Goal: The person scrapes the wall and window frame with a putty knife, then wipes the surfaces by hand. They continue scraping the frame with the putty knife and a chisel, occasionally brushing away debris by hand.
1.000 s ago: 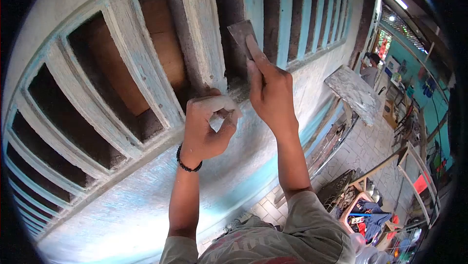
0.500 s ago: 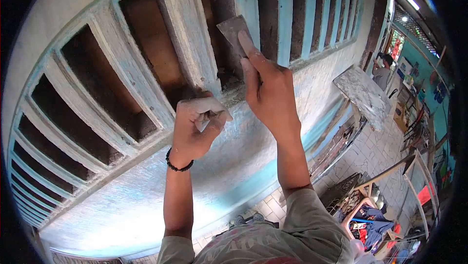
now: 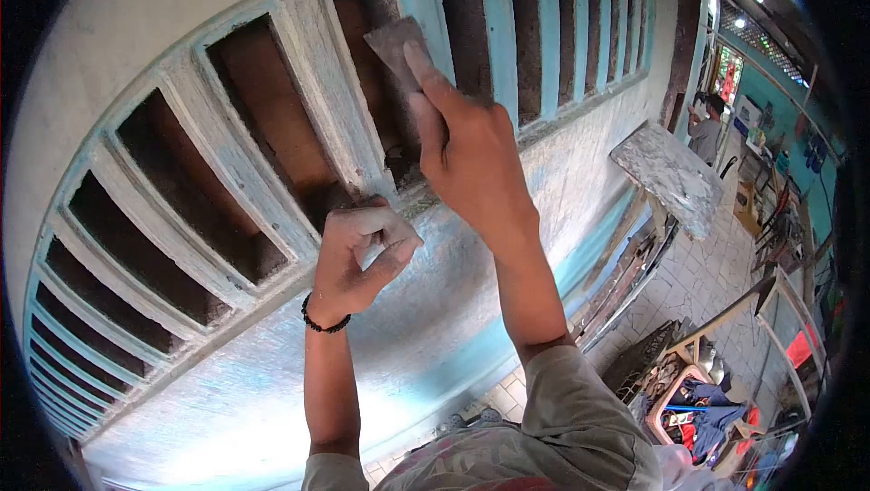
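Note:
My right hand (image 3: 476, 160) grips a flat grey scraper (image 3: 396, 45), index finger stretched along its blade. The blade lies against a bar (image 3: 419, 1) of the louvred opening, where blue paint remains. My left hand (image 3: 361, 255), dusty and wearing a black beaded bracelet, is closed in a loose ring with thumb and index tips together. Nothing shows in it. It is at the sill (image 3: 419, 199), by the foot of a bar scraped to bare whitish patches (image 3: 326, 83). The handle end of the scraper is hidden in my right hand.
Below the opening is a wall (image 3: 435, 310) of worn blue and white paint. To the right stands a mottled grey board (image 3: 671, 178). A pink-rimmed basin (image 3: 666, 400) of cloths and odds and ends sits on the tiled floor. Further off is another person (image 3: 705, 133).
My right hand and the scraper have moved up and left along the bar. The view has shifted slightly. My left hand keeps nearly the same place and shape.

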A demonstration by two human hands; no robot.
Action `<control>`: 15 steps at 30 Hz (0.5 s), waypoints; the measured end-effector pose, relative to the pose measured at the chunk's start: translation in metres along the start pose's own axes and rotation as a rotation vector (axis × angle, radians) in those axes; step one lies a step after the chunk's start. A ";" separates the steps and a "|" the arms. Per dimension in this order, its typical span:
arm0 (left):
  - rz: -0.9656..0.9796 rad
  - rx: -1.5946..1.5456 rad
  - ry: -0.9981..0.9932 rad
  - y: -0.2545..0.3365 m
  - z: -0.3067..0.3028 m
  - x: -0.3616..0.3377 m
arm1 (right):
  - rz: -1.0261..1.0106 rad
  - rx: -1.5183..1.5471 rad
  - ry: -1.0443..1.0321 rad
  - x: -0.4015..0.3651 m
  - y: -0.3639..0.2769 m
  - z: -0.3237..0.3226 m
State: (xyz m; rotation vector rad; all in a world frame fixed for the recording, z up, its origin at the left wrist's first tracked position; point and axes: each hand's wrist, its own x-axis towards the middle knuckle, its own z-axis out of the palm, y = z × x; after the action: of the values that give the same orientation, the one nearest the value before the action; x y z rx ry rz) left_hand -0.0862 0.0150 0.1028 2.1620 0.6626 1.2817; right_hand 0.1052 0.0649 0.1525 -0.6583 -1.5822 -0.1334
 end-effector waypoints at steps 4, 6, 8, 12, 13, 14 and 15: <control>0.034 0.039 -0.022 0.007 0.004 0.003 | 0.072 0.017 -0.091 0.010 -0.005 -0.010; 0.053 0.059 -0.026 0.007 0.006 0.006 | 0.067 0.010 -0.103 0.004 -0.003 -0.011; 0.061 0.036 -0.019 0.005 0.007 0.005 | 0.004 0.007 -0.057 -0.010 0.005 -0.004; 0.034 0.008 -0.037 0.003 0.005 0.004 | 0.074 0.011 -0.098 -0.010 -0.006 -0.013; 0.028 0.016 -0.048 0.002 0.003 0.004 | 0.090 0.012 -0.122 -0.006 -0.010 -0.018; 0.023 0.024 -0.059 0.001 0.001 0.004 | 0.104 0.012 -0.145 -0.003 -0.012 -0.022; 0.020 0.009 -0.056 0.000 0.002 0.006 | 0.085 -0.015 -0.139 0.000 -0.010 -0.021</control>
State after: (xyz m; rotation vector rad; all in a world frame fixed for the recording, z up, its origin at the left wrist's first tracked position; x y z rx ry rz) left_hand -0.0823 0.0180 0.1060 2.2081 0.6268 1.2262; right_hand 0.1186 0.0468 0.1582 -0.7593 -1.6848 -0.0373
